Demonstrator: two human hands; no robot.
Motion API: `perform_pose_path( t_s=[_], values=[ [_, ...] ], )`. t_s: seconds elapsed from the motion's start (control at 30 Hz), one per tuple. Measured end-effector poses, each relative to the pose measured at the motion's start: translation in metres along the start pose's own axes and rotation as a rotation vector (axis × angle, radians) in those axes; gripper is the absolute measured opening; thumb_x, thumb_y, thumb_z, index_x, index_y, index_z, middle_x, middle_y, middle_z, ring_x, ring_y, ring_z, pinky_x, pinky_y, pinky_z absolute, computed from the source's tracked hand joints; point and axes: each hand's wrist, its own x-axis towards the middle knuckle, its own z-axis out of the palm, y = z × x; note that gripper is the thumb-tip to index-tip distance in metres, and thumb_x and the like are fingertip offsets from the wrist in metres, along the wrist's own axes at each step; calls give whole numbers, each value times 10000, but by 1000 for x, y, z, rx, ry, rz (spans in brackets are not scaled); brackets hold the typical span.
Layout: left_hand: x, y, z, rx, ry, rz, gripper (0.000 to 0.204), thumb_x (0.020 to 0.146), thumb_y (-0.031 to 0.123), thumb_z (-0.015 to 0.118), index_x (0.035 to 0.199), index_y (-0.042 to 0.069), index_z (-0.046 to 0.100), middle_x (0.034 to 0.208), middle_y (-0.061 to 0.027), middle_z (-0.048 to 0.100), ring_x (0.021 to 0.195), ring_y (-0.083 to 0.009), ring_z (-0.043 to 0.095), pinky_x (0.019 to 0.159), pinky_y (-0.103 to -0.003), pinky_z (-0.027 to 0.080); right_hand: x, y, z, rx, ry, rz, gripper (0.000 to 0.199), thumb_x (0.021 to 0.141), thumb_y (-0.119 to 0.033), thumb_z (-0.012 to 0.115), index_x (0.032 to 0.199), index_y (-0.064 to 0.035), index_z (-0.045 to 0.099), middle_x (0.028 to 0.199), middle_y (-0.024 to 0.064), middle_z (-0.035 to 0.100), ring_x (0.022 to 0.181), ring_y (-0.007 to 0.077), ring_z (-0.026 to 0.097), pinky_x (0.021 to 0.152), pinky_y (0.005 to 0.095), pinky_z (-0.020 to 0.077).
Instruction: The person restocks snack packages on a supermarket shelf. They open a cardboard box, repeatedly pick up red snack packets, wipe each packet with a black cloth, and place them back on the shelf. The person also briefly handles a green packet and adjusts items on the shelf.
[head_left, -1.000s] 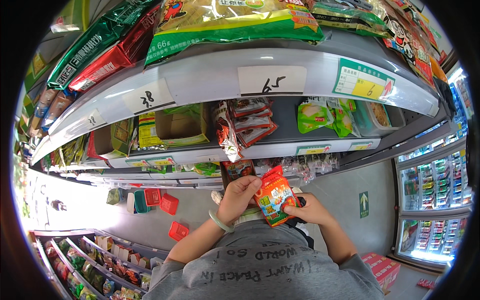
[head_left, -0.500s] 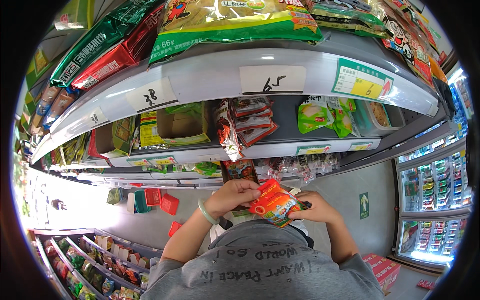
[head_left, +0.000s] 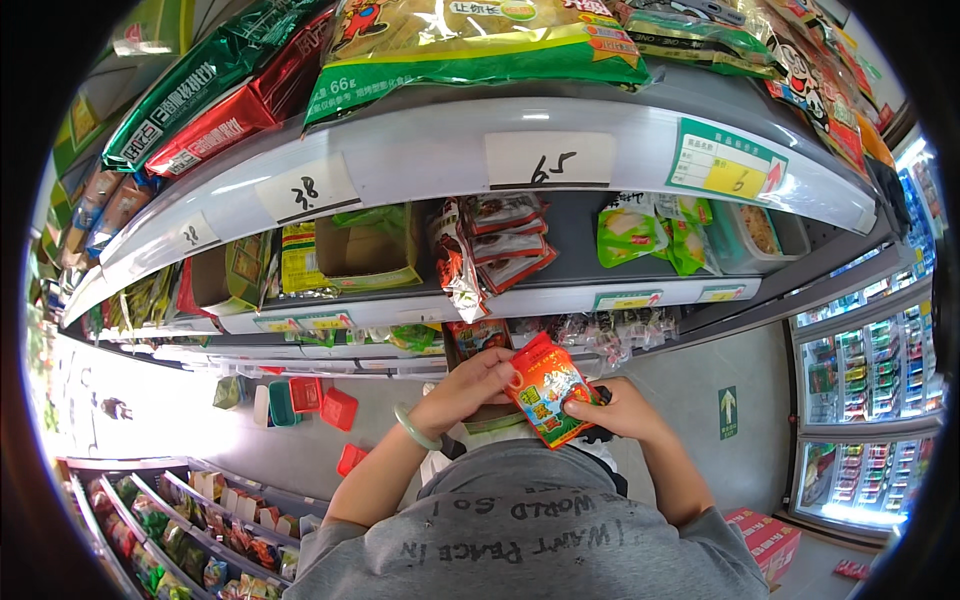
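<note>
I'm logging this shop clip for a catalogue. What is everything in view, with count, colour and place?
snack packet: one, red-orange, held between both hands
large bags: several, green, yellow and red, top shelf
cardboard box: one, brown, open, middle shelf
green packets: a few, middle shelf, right
red baskets: several, on the floor, left
drinks cooler: one, lit, far right
red carton: one, floor, lower right
bangle: one, pale green, left wrist
left hand: pinching the packet's top
right hand: gripping the packet's lower edge
</note>
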Motion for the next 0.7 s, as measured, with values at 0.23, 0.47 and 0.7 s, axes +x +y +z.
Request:
perform_pose_path(
  t_s=[0.23,0.47,0.7],
  values=[
    [-7,-16,-12,-199,-168,-97,292,982,165,613,1231,17,579,1167,-65,658,979,-114,671,856,-249,564,1,25,-11,277,-129,-37,372,759,-326,852,903,-2,740,793,2,704,732,57,608,679,268,507],
    [-8,-18,-2,-567,-122,-101,341,1008,240,556,1233,-16,560,1207,-162,647,1073,-236,675,933,-352,573,5,39,-19,388,-148,-35,361,736,-260,866,936,9,733,844,13,708,763,66,610,708,260,509],
    [-8,-6,4,-49,-44,-71,259,998,233,594,1156,27,577,1067,-43,651,938,-90,636,814,-249,544,3,32,-27,243,-259,-133,327,726,-204,873,922,9,721,860,12,699,780,73,603,692,258,503]
  ],
)
